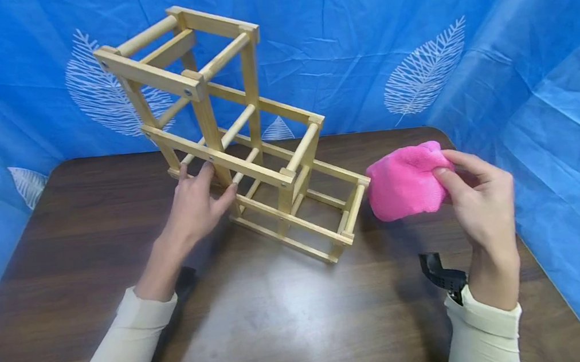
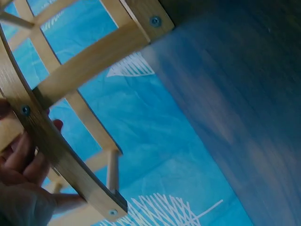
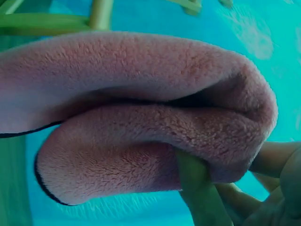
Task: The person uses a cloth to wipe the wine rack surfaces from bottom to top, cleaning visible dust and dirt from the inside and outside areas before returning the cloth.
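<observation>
A stepped pale wooden rack (image 1: 248, 165), made of flat slats and round rods, stands at the middle and left of the table. My left hand (image 1: 194, 206) grips its near lower side, with the fingers reaching in behind a rail. In the left wrist view those fingers (image 2: 23, 160) curl around a slat of the frame. Off to the rack's right, my right hand (image 1: 486, 210) pinches a pink cloth (image 1: 406, 182) between thumb and fingers. Up close in the right wrist view, the fluffy cloth (image 3: 141, 61) is folded over, with a dark edging along its border.
The brown wooden table (image 1: 292, 324) lies beneath both hands. Behind it and along the right hangs a blue curtain (image 1: 350, 38) with white leaf prints. A black strap piece (image 1: 440, 274) sticks out at my right wrist.
</observation>
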A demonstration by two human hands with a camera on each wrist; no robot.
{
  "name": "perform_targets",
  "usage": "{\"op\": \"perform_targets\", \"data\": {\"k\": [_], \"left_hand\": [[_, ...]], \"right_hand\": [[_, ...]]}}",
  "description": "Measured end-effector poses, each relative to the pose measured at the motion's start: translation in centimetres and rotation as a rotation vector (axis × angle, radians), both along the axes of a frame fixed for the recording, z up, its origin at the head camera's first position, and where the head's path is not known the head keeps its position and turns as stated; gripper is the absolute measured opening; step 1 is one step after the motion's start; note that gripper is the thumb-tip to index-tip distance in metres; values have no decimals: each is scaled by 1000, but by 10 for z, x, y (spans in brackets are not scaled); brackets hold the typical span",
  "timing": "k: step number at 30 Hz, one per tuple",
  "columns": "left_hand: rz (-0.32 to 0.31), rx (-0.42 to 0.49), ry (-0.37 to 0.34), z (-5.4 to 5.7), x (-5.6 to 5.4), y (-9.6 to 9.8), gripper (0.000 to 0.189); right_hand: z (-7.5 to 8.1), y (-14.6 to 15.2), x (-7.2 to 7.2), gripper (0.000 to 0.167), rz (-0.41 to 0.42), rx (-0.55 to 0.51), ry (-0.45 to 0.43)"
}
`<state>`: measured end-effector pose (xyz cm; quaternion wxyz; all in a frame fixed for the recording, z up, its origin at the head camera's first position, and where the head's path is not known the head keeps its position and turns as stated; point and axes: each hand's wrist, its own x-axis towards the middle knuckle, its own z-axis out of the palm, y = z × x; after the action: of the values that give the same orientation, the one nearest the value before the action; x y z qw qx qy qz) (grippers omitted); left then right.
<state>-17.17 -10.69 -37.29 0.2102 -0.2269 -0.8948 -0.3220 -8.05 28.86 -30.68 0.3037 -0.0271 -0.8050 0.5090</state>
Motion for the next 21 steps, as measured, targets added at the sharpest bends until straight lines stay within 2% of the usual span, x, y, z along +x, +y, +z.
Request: {"op": "perform_targets", "data": {"k": [2, 6, 8, 12, 15, 18, 21], "left_hand": [[-36, 4, -1, 0, -2, -2, 23], [-91, 23, -7, -1, -7, -6, 22], [-112, 34, -4, -2, -10, -9, 21], [-143, 54, 4, -3, -17, -14, 20], [-151, 65, 5, -4, -19, -16, 21], [-151, 70, 1, -5, -19, -17, 20], [-159, 70, -3, -4, -20, -19, 20]], "right_hand": [[-4, -7, -6, 23, 26, 112, 7], [-8, -22, -15, 24, 171, 180, 1], [-10, -30, -16, 27, 264, 215, -47], [-10, -43, -13, 38, 408, 313, -222], [-11, -51, -9, 52, 455, 444, -314], [-14, -55, -7, 65, 488, 574, -335], [-19, -56, -6, 68, 503, 625, -342]]}}
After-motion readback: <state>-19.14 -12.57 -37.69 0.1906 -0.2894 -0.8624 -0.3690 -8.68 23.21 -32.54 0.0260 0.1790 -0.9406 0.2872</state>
